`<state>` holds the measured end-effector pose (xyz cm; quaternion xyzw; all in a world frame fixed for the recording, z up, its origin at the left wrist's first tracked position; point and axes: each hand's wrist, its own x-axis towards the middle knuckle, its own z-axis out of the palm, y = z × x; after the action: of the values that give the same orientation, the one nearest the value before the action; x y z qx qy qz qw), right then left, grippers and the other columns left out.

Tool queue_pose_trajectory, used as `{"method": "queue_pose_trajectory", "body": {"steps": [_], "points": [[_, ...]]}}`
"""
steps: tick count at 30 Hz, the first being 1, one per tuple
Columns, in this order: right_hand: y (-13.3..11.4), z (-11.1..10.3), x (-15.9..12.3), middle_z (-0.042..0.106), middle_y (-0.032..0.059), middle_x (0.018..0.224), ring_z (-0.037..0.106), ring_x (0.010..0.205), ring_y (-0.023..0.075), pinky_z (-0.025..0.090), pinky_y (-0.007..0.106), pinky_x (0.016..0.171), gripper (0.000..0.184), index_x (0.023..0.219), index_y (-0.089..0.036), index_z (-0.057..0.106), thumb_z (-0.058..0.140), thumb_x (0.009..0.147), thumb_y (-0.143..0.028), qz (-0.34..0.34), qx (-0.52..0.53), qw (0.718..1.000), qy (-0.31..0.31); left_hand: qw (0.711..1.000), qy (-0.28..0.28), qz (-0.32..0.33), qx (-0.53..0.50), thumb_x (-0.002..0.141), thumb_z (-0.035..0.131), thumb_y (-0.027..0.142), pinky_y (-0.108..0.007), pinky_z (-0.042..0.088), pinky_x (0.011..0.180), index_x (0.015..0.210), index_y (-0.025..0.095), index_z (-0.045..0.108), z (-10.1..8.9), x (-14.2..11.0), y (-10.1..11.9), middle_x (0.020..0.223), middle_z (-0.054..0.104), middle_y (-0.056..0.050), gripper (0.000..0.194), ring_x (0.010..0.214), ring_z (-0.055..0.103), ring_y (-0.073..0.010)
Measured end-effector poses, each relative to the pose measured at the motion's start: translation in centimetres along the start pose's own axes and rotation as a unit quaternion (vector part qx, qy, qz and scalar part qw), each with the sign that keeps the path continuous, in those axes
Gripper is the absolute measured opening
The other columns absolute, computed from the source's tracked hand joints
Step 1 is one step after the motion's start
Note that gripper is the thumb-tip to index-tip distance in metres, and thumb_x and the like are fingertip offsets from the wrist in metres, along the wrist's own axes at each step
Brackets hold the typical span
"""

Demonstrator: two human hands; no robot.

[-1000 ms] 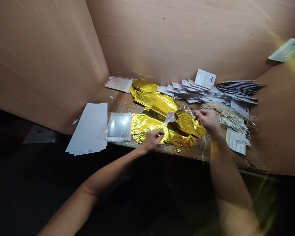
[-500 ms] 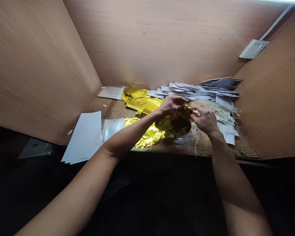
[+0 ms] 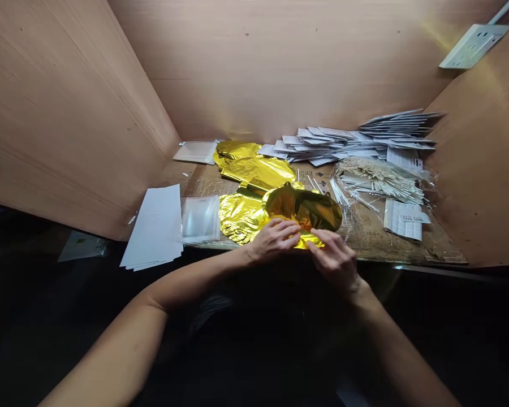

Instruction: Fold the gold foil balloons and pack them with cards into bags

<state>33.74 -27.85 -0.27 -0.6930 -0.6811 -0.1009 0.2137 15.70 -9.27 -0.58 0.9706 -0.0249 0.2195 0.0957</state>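
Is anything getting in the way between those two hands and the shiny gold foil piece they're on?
Nothing visible does: the left hand and the right hand both touch the gold foil balloon directly.

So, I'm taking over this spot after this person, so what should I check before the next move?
Left hand and right hand both on the gold foil balloon: ok.
Foil lying flat: not ok, it bulges up above the hands.
Held foil clear of the scalloped gold foil: cannot tell, they seem to meet.
Clear plastic sleeve within reach: ok, just left of the hands.
White paper stack fully on the table: not ok, it overhangs the edge.
Bundle of white sticks away from the hands: ok.
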Motion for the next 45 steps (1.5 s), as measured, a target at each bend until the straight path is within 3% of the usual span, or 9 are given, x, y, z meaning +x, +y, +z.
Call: {"method": "queue_pose_trajectory", "body": {"steps": [5,11,19,23,27,34,38,42,45], "points": [[-1.3,4.4,-3.3,0.079,0.0108,0.124,0.070,0.125,0.0297,0.057,0.046,0.102,0.032,0.112,-0.027,0.077,0.045,0.107,-0.025,0.062,0.145,0.986,-0.046,0.993,-0.102,-0.055,-0.009,0.105,0.054,0.024,-0.043,0.052,0.097,0.138,0.022,0.065,3.7,-4.5,0.3,0.124,0.073,-0.013,0.036,0.114,0.066,-0.0281],[1.9,3.8,4.9,0.072,0.0077,0.076,0.064,0.071,0.0225,0.042,0.032,0.066,0.032,0.078,-0.022,0.066,0.051,0.102,-0.035,0.244,0.121,0.948,-0.165,0.969,-0.016,-0.241,-0.049,0.107,0.049,0.030,-0.042,0.055,0.095,0.135,0.017,0.065,2.8,-1.4,-1.7,0.120,0.072,-0.015,0.034,0.109,0.068,-0.0273],[1.3,3.6,6.2,0.071,0.0086,0.075,0.062,0.070,0.0220,0.035,0.030,0.062,0.031,0.072,-0.020,0.067,0.061,0.100,-0.031,0.245,0.075,0.938,-0.233,0.995,-0.084,-0.048,-0.018,0.104,0.059,0.034,-0.045,0.049,0.107,0.142,0.021,0.061,3.0,-3.6,-0.9,0.150,0.062,-0.015,0.040,0.140,0.056,-0.0300],[-1.2,1.6,4.3,0.075,0.0156,0.117,0.065,0.110,0.0324,0.043,0.034,0.075,0.023,0.113,-0.022,0.071,0.065,0.102,-0.042,0.083,-0.009,0.986,-0.145,0.995,-0.092,-0.015,-0.044,0.106,0.054,0.029,-0.041,0.050,0.097,0.122,0.021,0.071,2.7,-3.0,-2.3,0.130,0.073,-0.012,0.025,0.116,0.064,-0.0263],[-0.9,1.6,5.8,0.076,0.0104,0.099,0.067,0.090,0.0275,0.039,0.032,0.067,0.007,0.102,-0.024,0.072,0.068,0.097,-0.027,-0.012,-0.016,0.967,-0.255,0.987,-0.115,0.033,-0.109,0.098,0.070,0.045,-0.040,0.051,0.097,0.121,0.020,0.072,1.8,-1.1,-5.0,0.116,0.075,-0.013,0.034,0.106,0.066,-0.0264],[4.0,2.9,10.3,0.062,0.0009,0.067,0.053,0.065,0.0172,0.031,0.029,0.063,0.014,0.072,-0.022,0.062,0.063,0.086,-0.022,0.171,0.188,0.925,-0.284,0.954,-0.010,-0.165,-0.252,0.088,0.080,0.038,-0.037,0.056,0.090,0.143,0.021,0.060,1.0,-0.6,-7.1,0.116,0.076,-0.010,0.061,0.102,0.072,-0.0253],[6.8,4.2,12.0,0.048,-0.0029,0.050,0.040,0.048,0.0122,0.025,0.026,0.050,0.026,0.058,-0.022,0.052,0.060,0.082,-0.027,0.270,0.260,0.872,-0.314,0.777,0.257,-0.430,-0.382,0.099,0.063,0.028,-0.043,0.058,0.099,0.122,0.017,0.064,2.0,-0.5,-3.2,0.116,0.075,-0.013,0.025,0.107,0.072,-0.0227],[5.9,5.0,10.8,0.048,-0.0030,0.048,0.038,0.044,0.0107,0.026,0.024,0.044,0.029,0.061,-0.022,0.053,0.063,0.082,-0.040,0.325,0.338,0.827,-0.309,0.507,0.124,-0.479,-0.706,0.095,0.072,0.030,-0.040,0.061,0.099,0.092,0.013,0.067,3.7,-0.7,1.5,0.107,0.077,-0.016,0.018,0.097,0.077,-0.0199],[2.8,4.9,7.8,0.063,0.0021,0.063,0.053,0.053,0.0147,0.041,0.026,0.050,0.033,0.074,-0.020,0.061,0.062,0.086,-0.052,0.324,0.400,0.804,-0.297,0.443,0.168,-0.453,-0.755,0.085,0.083,0.036,-0.036,0.060,0.096,0.094,0.012,0.069,4.4,-1.3,3.0,0.105,0.078,-0.014,0.029,0.092,0.076,-0.0179]]}}
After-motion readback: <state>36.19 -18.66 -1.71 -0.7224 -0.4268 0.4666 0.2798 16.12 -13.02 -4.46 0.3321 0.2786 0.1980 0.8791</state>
